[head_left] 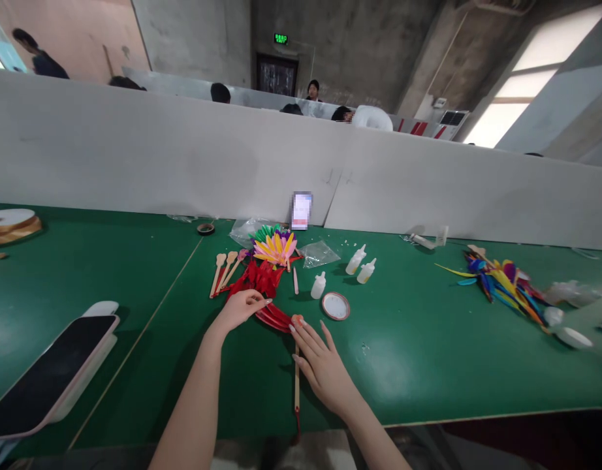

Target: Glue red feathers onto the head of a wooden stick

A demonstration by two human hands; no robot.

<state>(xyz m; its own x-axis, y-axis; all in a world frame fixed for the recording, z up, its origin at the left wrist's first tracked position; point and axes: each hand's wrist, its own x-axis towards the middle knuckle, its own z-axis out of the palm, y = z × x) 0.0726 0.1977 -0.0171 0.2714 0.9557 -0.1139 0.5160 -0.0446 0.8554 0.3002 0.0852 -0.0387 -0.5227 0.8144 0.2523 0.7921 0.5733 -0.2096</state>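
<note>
My left hand (239,310) is pinched at the red feathers (274,316), whose long curved strips run to the right. The feathers' inner ends meet the top of a slim wooden fan handle (297,382), which has a dark red tassel at its lower end. My right hand (323,365) lies with fingers stretched out over the handle's top, its fingertips touching a small orange-red piece (297,319) there. A pile of loose red feathers (262,277) lies just beyond my left hand. Pink and yellow feathers (275,249) sit behind that pile.
Several wooden handles (226,271) lie left of the feathers. White squeeze bottles (318,286) and a round lid (335,305) stand to the right. A lit phone (301,210) leans on the white partition (183,150). Multicoloured feathers (506,281) lie far right; a large phone (51,372) rests at left.
</note>
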